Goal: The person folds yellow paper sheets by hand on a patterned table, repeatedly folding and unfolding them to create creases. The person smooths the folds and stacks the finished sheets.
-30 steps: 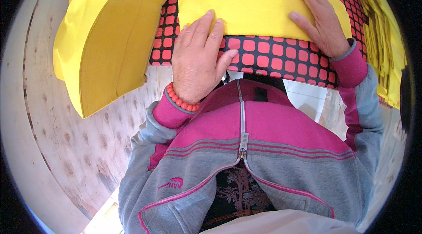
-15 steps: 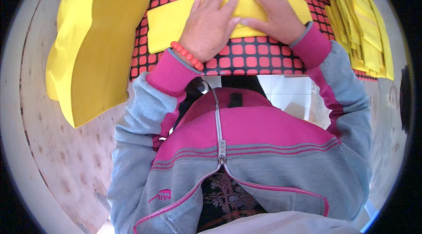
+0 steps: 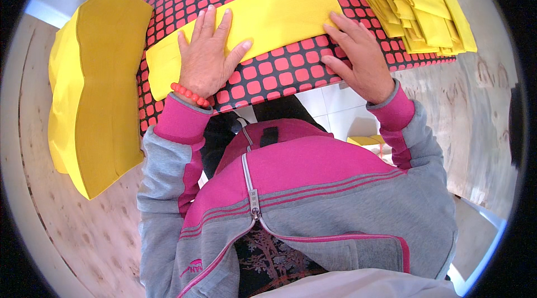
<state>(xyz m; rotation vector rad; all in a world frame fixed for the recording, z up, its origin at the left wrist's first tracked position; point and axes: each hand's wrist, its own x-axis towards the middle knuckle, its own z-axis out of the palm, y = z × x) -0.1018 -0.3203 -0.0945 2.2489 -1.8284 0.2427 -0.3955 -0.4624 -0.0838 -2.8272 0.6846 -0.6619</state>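
Observation:
A folded strip of yellow cloth [image 3: 279, 12] lies flat and slantwise across a red-and-black checked table cover [image 3: 274, 77]. My left hand [image 3: 207, 54], with a red bead bracelet [image 3: 191, 95] at its wrist, rests palm down on the cloth's left part, fingers spread. At the cloth's right end is my right hand [image 3: 361, 57]; its fingertips touch the near corner, while the thumb is held apart over the cover. Both hands are open, and neither grasps anything.
On the left, a large yellow cloth [image 3: 109, 85] hangs over the table's side. Several folded yellow cloths [image 3: 419, 1] are piled at the far right. Pale, marked boards [image 3: 84, 225] flank me, and white floor tiles [image 3: 330, 99] show below the table's front edge.
My hands have moved apart: the left toward the cloth's left end, the right off its middle to the right end. The whole view has also shifted and tilted.

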